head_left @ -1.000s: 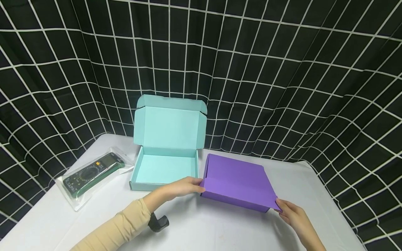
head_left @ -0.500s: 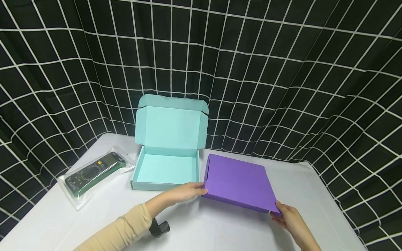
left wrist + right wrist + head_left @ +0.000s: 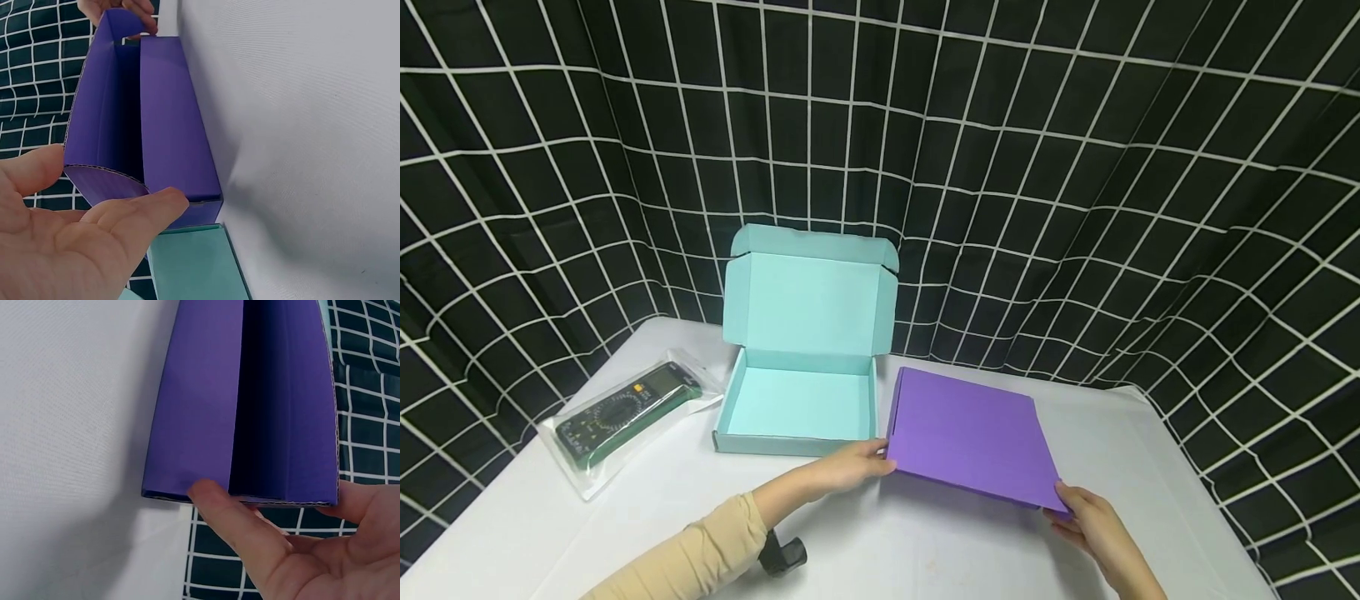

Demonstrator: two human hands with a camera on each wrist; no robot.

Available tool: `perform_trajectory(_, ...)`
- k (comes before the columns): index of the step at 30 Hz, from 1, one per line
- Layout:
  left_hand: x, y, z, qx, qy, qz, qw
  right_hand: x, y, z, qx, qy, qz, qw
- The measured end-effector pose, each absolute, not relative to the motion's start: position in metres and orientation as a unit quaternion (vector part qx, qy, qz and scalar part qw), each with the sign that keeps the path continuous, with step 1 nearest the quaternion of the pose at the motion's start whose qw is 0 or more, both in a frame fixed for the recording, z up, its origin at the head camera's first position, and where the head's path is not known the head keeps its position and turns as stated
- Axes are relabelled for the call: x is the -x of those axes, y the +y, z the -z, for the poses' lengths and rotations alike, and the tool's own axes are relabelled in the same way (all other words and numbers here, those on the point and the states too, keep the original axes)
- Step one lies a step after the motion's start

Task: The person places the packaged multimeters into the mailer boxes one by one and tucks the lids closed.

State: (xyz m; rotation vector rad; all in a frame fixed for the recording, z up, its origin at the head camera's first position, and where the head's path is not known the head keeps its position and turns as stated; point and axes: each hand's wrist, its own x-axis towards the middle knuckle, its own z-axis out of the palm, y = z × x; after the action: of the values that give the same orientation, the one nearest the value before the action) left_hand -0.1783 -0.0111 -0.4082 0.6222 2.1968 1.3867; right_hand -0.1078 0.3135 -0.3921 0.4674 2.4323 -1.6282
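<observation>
A purple cardboard box (image 3: 970,433) sits on the table, its lid over the top. In both wrist views the lid's front is raised, with a dark gap between it and the box's front wall (image 3: 175,119). My left hand (image 3: 853,465) holds the near left corner, thumb at the lid's edge and a finger by the wall's corner. At the near right corner my right hand (image 3: 1093,521) grips the lid's edge, with one fingertip touching the front wall in the right wrist view. The box's inside is too dark to make out.
A light teal box (image 3: 801,400) stands open left of the purple one, lid upright. Farther left lies a multimeter (image 3: 625,412) in a clear plastic bag. A black device (image 3: 782,554) shows at my left wrist. Black gridded cloth (image 3: 1000,167) hangs behind the white table (image 3: 955,550).
The purple box's front face has narrowed in the head view as the lid's near edge came down in front of it. My right hand has shifted slightly left; both hands keep their hold.
</observation>
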Motion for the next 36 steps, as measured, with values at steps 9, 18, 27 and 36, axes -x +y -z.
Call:
perform_trajectory(9,0.178,-0.011,0.409,-0.224,0.790,-0.518,0.240,0.106,0.315,0.393,-0.163,0.817,0.545,0.088)
perform_trajectory(18,0.173,-0.008,0.410,-0.222,0.810,-0.499,0.214,0.102,0.317,0.395,-0.171,0.820,0.540,0.078)
perform_trajectory(27,0.170,-0.005,0.410,-0.210,0.807,-0.512,0.206,0.107,0.325,0.396,-0.140,0.762,0.621,0.118)
perform_trajectory(36,0.169,-0.004,0.412,-0.215,0.791,-0.529,0.219,0.108,0.332,0.398,-0.119,0.735,0.649,0.159)
